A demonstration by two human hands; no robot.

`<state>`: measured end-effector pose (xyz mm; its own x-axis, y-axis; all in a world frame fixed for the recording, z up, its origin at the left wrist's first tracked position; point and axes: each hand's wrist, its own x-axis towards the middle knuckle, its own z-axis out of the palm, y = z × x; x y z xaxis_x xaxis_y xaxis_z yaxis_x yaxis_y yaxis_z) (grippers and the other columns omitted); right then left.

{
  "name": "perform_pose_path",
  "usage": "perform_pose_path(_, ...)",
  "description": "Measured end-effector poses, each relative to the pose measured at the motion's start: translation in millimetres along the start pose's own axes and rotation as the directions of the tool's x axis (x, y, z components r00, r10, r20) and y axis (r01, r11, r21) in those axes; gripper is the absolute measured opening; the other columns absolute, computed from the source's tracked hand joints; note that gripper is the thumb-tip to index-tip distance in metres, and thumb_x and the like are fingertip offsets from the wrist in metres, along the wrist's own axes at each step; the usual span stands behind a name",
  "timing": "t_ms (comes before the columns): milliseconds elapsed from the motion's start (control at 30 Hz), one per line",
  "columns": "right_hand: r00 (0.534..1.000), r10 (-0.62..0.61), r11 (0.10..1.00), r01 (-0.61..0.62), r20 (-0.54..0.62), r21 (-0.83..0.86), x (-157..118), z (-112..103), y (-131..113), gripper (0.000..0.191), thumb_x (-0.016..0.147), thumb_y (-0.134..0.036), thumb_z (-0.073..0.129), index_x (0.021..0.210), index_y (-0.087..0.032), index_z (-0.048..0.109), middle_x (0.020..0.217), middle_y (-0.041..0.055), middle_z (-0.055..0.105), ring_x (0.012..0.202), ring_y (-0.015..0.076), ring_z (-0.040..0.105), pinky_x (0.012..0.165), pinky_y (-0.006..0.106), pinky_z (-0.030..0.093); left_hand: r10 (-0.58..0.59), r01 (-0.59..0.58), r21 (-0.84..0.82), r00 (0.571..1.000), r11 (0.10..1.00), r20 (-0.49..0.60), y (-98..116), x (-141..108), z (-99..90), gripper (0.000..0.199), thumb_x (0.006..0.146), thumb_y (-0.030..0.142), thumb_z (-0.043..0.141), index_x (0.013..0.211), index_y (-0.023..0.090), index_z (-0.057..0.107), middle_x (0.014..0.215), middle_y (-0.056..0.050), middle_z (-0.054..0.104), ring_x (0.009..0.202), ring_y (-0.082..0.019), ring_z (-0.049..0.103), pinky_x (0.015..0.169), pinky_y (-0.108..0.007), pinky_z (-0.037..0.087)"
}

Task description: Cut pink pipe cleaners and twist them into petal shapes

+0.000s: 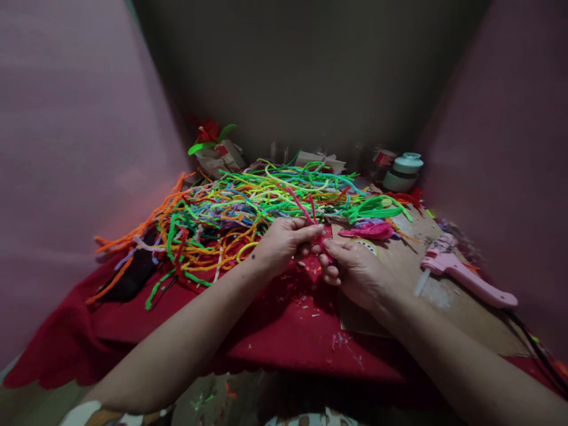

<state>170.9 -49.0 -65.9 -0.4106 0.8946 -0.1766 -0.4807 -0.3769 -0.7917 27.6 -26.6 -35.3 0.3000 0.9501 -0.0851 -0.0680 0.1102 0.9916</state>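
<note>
A pink pipe cleaner (301,204) is pinched between both hands over the front of the table, its two free ends pointing up and away to the left. My left hand (286,239) grips it between thumb and forefinger. Close beside it, my right hand (350,266) closes its fingertips on the lower, bent part. Just behind the hands lies a large tangled heap of pipe cleaners (248,201) in green, orange, yellow, blue and other colours. A bundle of pink pipe cleaners (370,230) rests to the right of the heap.
A pink glue gun (470,275) lies on a cardboard sheet (399,296) at the right, its cord trailing off. A red cloth (275,337) covers the table, dotted with scraps. At the back stand a light-blue lidded jar (403,171) and a red flower (208,131).
</note>
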Motion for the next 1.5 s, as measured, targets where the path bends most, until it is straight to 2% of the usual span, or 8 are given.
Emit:
perform_pose_path(233,0.999,0.032,0.998,-0.03,0.043,-0.062,-4.0,-0.3,-2.4,0.019,0.069,-0.028,0.071,0.071,-0.01,0.068,0.052,0.0004,0.057,0.037,0.0041,0.042,0.035,0.017,0.028,0.04,-0.041,-0.037,0.999,0.998,-0.026,-2.7,3.0,-6.5,0.027,0.075,0.034,0.064,0.062,0.014,0.053,0.043,0.004,0.047,0.038,-0.006,0.044,0.04,-0.019,0.028)
perform_pose_path(433,0.963,0.227,0.94,-0.256,0.148,0.224,-2.0,-1.6,-2.7,0.01,0.066,-0.019,0.071,0.07,-0.011,0.066,0.055,-0.0006,0.059,0.041,0.0029,0.045,0.039,0.014,0.034,0.083,-0.085,-0.061,0.996,0.995,-0.035,-1.4,0.4,-4.5,0.025,0.076,0.031,0.063,0.061,0.014,0.053,0.043,0.004,0.047,0.038,-0.006,0.043,0.04,-0.019,0.027)
perform_pose_path(700,0.959,0.25,0.929,-0.275,0.131,0.248,-1.8,-1.4,0.0,0.013,0.061,-0.016,0.075,0.066,-0.011,0.064,0.051,-0.0012,0.058,0.04,0.003,0.044,0.039,0.014,0.035,0.057,-0.057,0.0,0.995,0.998,-0.08,3.2,-3.2,-1.7,0.029,0.073,0.036,0.065,0.057,0.013,0.056,0.041,0.004,0.046,0.034,-0.004,0.038,0.036,-0.019,0.022)
perform_pose_path(900,0.987,0.157,0.985,-0.159,0.036,0.068,-2.9,0.9,-0.7,0.021,0.054,-0.023,0.078,0.06,-0.012,0.061,0.047,-0.0007,0.058,0.036,0.0045,0.043,0.034,0.016,0.032,0.088,-0.072,0.086,0.976,0.994,-0.198,10.5,-8.5,4.2,0.032,0.067,0.034,0.07,0.05,0.013,0.053,0.037,0.005,0.045,0.031,-0.003,0.034,0.033,-0.019,0.019)
perform_pose_path(1067,0.999,0.013,0.983,-0.02,-0.036,-0.183,-5.7,3.7,-1.6,0.022,0.06,-0.029,0.076,0.061,-0.013,0.061,0.053,0.0014,0.062,0.038,0.0072,0.05,0.037,0.018,0.037,0.058,-0.055,0.021,0.979,0.998,-0.194,8.0,-7.4,4.1,0.029,0.062,0.033,0.074,0.054,0.013,0.053,0.039,0.007,0.044,0.032,-0.002,0.033,0.033,-0.018,0.018)
perform_pose_path(1200,0.997,-0.052,0.975,0.038,-0.057,-0.221,-7.0,6.9,-1.0,0.02,0.065,-0.029,0.073,0.066,-0.014,0.061,0.057,0.0005,0.063,0.042,0.008,0.053,0.042,0.02,0.041,0.01,-0.024,-0.095,0.991,0.995,-0.136,4.8,-6.1,4.9,0.025,0.06,0.027,0.075,0.058,0.013,0.054,0.044,0.007,0.044,0.034,-0.001,0.035,0.034,-0.016,0.02)
perform_pose_path(1333,0.988,-0.083,0.951,0.039,-0.13,-0.307,-8.3,7.1,0.2,0.021,0.064,-0.03,0.073,0.061,-0.015,0.058,0.05,-0.0014,0.059,0.035,0.0065,0.045,0.036,0.019,0.031,0.038,-0.051,-0.105,0.991,0.993,-0.126,4.7,-4.7,2.4,0.021,0.064,0.025,0.072,0.06,0.013,0.055,0.043,0.007,0.043,0.033,-0.001,0.032,0.034,-0.016,0.019)
perform_pose_path(1500,0.988,-0.129,0.956,0.1,-0.087,-0.276,-8.8,9.5,-0.6,0.017,0.067,-0.029,0.07,0.061,-0.015,0.062,0.053,-0.0004,0.059,0.043,0.0076,0.048,0.044,0.022,0.036,0.034,-0.052,-0.122,0.989,0.991,-0.141,2.2,-2.2,-2.1,0.022,0.066,0.026,0.07,0.059,0.014,0.053,0.043,0.007,0.042,0.033,-0.001,0.031,0.034,-0.017,0.017)
